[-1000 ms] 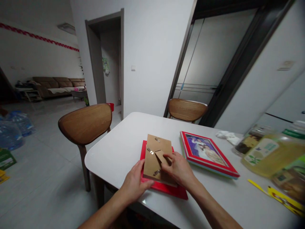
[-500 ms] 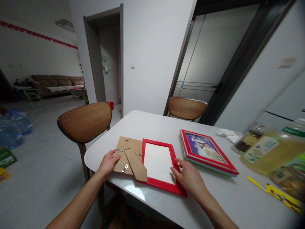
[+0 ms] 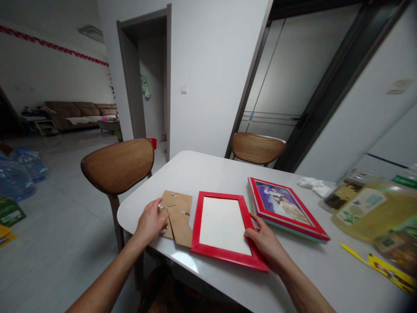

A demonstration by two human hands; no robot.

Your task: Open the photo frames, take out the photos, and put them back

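Observation:
A red picture frame [image 3: 243, 261] is on the white table with a blank white sheet [image 3: 224, 224] showing inside it. My right hand [image 3: 269, 245] grips its right side, thumb on top and fingers along the outer edge; the frame's near right corner looks slightly raised. To the left, a brown backing board [image 3: 182, 202] with metal clips and a stand leg [image 3: 180, 230] lies partly by the frame's left edge. My left hand [image 3: 152, 221] is closed over the board's left edge, covering part of it; its fingertips are partly hidden.
Stacked frames with a photo [image 3: 286, 204] sit to the right, beside a crumpled white tissue [image 3: 314, 186]. Further right are a yellow liquid bottle [image 3: 365, 213], a jar [image 3: 345, 189] and a yellow item [image 3: 391, 269]. Wooden chairs [image 3: 120, 165] stand around the white table [image 3: 208, 167].
The red frame has shifted right, away from the backing board. My right hand has closed on its right side. My left hand has moved further over the board.

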